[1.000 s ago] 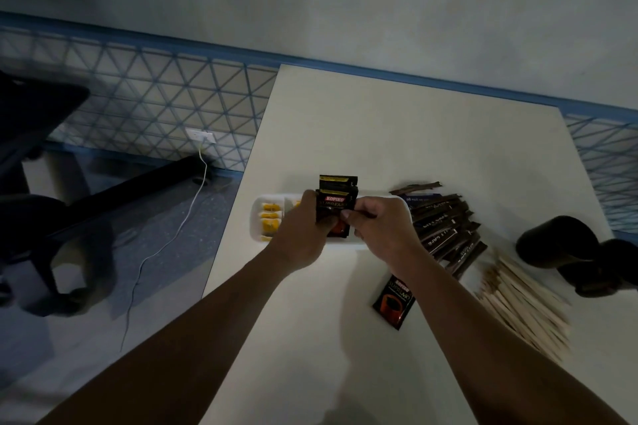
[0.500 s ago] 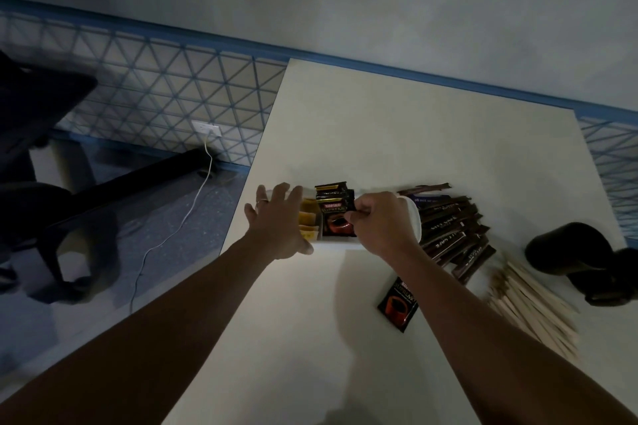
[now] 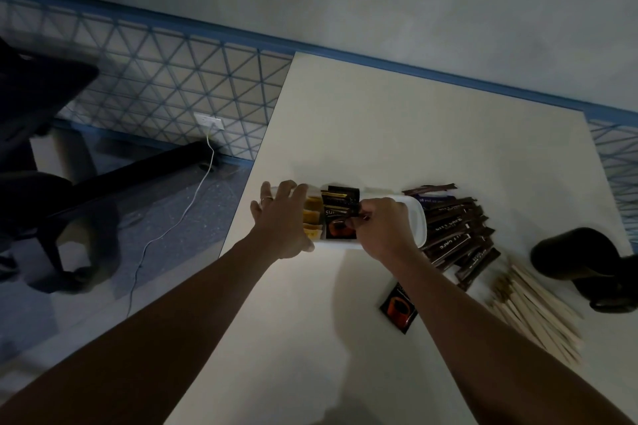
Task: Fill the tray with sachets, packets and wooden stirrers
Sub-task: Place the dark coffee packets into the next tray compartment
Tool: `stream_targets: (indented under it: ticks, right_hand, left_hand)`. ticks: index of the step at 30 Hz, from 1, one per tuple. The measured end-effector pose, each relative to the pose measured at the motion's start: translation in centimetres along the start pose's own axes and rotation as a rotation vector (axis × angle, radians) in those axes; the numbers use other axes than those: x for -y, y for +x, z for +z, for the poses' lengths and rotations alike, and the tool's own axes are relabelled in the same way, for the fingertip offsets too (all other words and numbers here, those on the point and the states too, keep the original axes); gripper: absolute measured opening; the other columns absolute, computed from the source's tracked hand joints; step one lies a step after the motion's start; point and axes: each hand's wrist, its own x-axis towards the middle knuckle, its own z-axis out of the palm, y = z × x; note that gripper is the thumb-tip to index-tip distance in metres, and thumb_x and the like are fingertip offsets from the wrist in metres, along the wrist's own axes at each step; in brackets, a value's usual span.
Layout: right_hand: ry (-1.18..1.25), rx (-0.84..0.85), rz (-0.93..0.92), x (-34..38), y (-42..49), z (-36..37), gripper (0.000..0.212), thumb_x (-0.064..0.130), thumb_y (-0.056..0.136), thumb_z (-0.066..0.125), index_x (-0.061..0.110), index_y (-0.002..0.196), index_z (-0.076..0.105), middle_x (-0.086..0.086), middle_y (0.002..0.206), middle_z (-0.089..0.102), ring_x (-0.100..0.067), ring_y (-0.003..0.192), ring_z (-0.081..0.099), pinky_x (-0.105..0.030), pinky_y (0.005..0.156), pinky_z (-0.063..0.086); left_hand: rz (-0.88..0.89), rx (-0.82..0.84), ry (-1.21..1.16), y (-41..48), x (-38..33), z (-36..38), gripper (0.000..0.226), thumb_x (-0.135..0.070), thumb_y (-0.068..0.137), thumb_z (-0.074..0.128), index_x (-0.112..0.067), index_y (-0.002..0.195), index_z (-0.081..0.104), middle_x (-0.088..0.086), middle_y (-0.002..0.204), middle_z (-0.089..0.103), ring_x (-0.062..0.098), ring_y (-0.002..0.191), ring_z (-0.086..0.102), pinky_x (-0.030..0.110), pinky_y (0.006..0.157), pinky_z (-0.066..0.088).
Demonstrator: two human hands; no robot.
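A white oblong tray (image 3: 417,221) lies near the table's left edge. Yellow sachets (image 3: 312,217) fill its left compartment. Dark coffee packets (image 3: 340,214) stand upright in the middle one. My right hand (image 3: 381,228) pinches these packets at their right edge. My left hand (image 3: 281,217) lies over the tray's left end with fingers spread, touching it. One loose coffee packet (image 3: 397,308) lies flat on the table below the tray. Dark stick sachets (image 3: 455,235) are fanned out to the tray's right. Wooden stirrers (image 3: 531,310) are heaped further right.
A dark rounded object (image 3: 569,254) sits at the table's right edge. The table's left edge runs just beside the tray. Beyond it are the floor, a white cable (image 3: 193,207) and a dark chair (image 3: 38,134).
My left hand let go of the packets and moved left onto the tray's end, fingers spread. My right hand keeps the packets upright in the tray.
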Motion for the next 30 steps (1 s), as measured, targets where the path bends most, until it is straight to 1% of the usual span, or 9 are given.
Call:
stream_targets:
  ticks: [2, 6, 8, 12, 15, 20, 22, 26, 30]
  right_hand:
    - [0.014, -0.035, -0.019, 0.0, -0.1, 0.1, 0.006, 0.011, 0.083, 0.073, 0.012, 0.088, 0.075, 0.0, 0.079, 0.071, -0.019, 0.074, 0.066, -0.013, 0.052, 0.034]
    - [0.06, -0.141, -0.14, 0.2, -0.4, -0.4, 0.047, 0.016, 0.081, 0.079, 0.019, 0.124, 0.063, 0.003, 0.105, 0.064, -0.012, 0.081, 0.062, -0.016, 0.069, 0.044]
    - [0.023, -0.187, -0.267, 0.2, -0.4, -0.7, 0.054, 0.013, 0.084, 0.077, 0.02, 0.135, 0.058, 0.002, 0.113, 0.059, -0.008, 0.084, 0.057, -0.02, 0.076, 0.048]
    - [-0.021, -0.208, -0.435, -0.1, -0.2, -0.2, 0.032, 0.0, 0.09, 0.064, 0.011, 0.119, 0.072, -0.007, 0.111, 0.064, -0.014, 0.079, 0.067, -0.034, 0.075, 0.061]
    - [-0.031, -0.191, -0.467, -0.9, -0.3, 0.9, 0.027, -0.008, 0.085, 0.064, 0.005, 0.105, 0.077, -0.009, 0.104, 0.067, -0.023, 0.078, 0.071, -0.039, 0.068, 0.061]
    - [-0.041, -0.175, -0.409, -1.0, -0.4, 0.8, 0.021, 0.003, 0.084, 0.072, 0.009, 0.103, 0.078, -0.003, 0.109, 0.065, -0.02, 0.078, 0.068, -0.038, 0.07, 0.061]
    - [-0.128, -0.131, -0.38, -0.4, -0.3, 0.2, 0.034, 0.013, 0.082, 0.077, 0.017, 0.115, 0.072, 0.001, 0.117, 0.059, -0.018, 0.085, 0.066, -0.037, 0.071, 0.06]
    - [-0.409, 0.029, -0.332, 1.4, 0.2, -0.7, 0.079, 0.025, 0.072, 0.084, 0.028, 0.138, 0.04, -0.002, 0.13, 0.039, -0.022, 0.106, 0.057, -0.037, 0.077, 0.056]
    - [-0.602, 0.087, -0.323, 2.4, 1.1, -0.5, 0.085, 0.024, 0.068, 0.083, 0.026, 0.138, 0.036, -0.005, 0.125, 0.036, -0.022, 0.104, 0.054, -0.034, 0.076, 0.052]
  left_hand:
    - [0.006, -0.003, 0.001, 0.0, 0.1, 0.0, 0.1, -0.032, 0.068, 0.086, -0.024, 0.147, 0.025, -0.001, 0.156, 0.018, 0.043, 0.146, 0.0, 0.059, 0.115, 0.017]
    - [0.008, -0.008, 0.004, 0.0, 0.2, 0.0, 0.101, -0.032, 0.067, 0.086, -0.024, 0.147, 0.025, -0.001, 0.156, 0.019, 0.042, 0.146, 0.002, 0.058, 0.115, 0.019]
    - [0.011, -0.006, 0.007, 0.0, 0.1, 0.0, 0.1, -0.032, 0.067, 0.086, -0.024, 0.147, 0.026, 0.0, 0.155, 0.019, 0.042, 0.146, 0.002, 0.058, 0.115, 0.02]
    - [0.013, -0.001, 0.016, 0.0, 0.1, -0.1, 0.099, -0.033, 0.068, 0.086, -0.024, 0.146, 0.026, 0.0, 0.155, 0.02, 0.042, 0.146, 0.004, 0.058, 0.114, 0.021]
    - [0.017, -0.002, 0.016, 0.0, 0.2, -0.1, 0.098, -0.034, 0.067, 0.086, -0.024, 0.145, 0.027, 0.0, 0.154, 0.021, 0.041, 0.145, 0.006, 0.057, 0.114, 0.022]
    - [0.021, -0.009, 0.008, 0.0, 0.3, -0.1, 0.099, -0.034, 0.066, 0.087, -0.024, 0.145, 0.028, -0.001, 0.153, 0.022, 0.041, 0.144, 0.007, 0.056, 0.113, 0.023]
    - [0.02, -0.01, 0.006, 0.0, 0.3, -0.1, 0.099, -0.034, 0.066, 0.087, -0.023, 0.145, 0.028, -0.001, 0.154, 0.022, 0.041, 0.145, 0.007, 0.056, 0.113, 0.023]
    - [0.028, -0.017, 0.005, 0.0, 0.3, 0.0, 0.101, -0.035, 0.065, 0.087, -0.024, 0.145, 0.028, 0.0, 0.152, 0.025, 0.041, 0.144, 0.008, 0.056, 0.113, 0.023]
    - [0.031, -0.019, 0.014, 0.1, 0.4, 0.0, 0.102, -0.036, 0.064, 0.087, -0.023, 0.146, 0.028, 0.0, 0.151, 0.026, 0.042, 0.144, 0.009, 0.057, 0.113, 0.024]
